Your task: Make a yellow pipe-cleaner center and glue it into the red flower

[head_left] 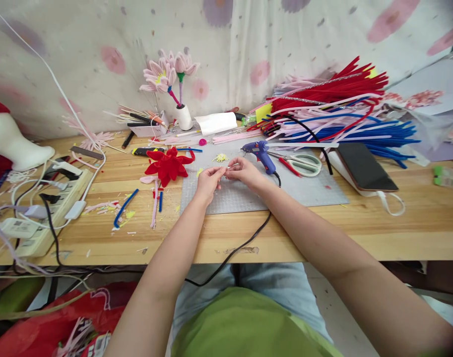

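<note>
My left hand (210, 183) and my right hand (242, 173) meet above the grey cutting mat (241, 201), fingertips pinched together. Something small and whitish shows between them, too small to make out. Just beyond the fingers lies a little heap of pale yellow pieces (221, 157). A blue glue gun (261, 154) rests to the right of my right hand, its black cord running toward me. Beside it are scissors (304, 165) with pale green handles and red on one blade. Left of my left hand sits a red fuzzy flower (168, 166) on the wooden table.
Bundles of red (334, 89) and blue pipe cleaners (382, 136) lie at the back right, near a phone (367, 166). A white vase (183, 118) holds pink flowers. At the left are a power strip (58, 213), cables and a white foam head (18, 141).
</note>
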Action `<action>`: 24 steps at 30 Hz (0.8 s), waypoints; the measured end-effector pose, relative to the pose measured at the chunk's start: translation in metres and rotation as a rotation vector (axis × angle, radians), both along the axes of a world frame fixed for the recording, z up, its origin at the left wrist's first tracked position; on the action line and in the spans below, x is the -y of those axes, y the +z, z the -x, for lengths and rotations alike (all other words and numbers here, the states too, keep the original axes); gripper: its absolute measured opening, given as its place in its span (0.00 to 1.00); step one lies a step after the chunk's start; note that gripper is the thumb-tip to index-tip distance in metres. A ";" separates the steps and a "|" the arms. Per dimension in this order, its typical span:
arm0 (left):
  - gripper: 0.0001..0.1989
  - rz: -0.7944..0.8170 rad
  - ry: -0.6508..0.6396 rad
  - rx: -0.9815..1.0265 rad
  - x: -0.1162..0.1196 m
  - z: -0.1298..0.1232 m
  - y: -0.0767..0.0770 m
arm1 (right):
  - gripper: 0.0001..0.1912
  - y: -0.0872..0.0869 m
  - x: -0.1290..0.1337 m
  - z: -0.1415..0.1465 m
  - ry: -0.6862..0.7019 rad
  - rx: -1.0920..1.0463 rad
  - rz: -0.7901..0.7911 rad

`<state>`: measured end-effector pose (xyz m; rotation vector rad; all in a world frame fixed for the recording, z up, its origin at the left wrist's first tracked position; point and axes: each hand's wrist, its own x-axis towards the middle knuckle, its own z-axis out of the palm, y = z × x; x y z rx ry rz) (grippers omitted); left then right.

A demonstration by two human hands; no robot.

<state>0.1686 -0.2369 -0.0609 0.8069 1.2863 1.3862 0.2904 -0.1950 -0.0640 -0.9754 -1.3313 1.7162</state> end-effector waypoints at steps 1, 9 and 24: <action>0.11 -0.006 0.007 -0.012 0.000 0.000 -0.001 | 0.20 -0.001 0.000 0.000 0.009 -0.002 0.005; 0.10 -0.004 0.139 -0.112 -0.009 0.014 -0.004 | 0.18 -0.006 -0.006 -0.009 0.010 0.097 -0.135; 0.12 0.374 -0.404 -1.394 -0.046 0.027 0.050 | 0.13 -0.017 -0.012 -0.018 -0.019 0.159 -0.218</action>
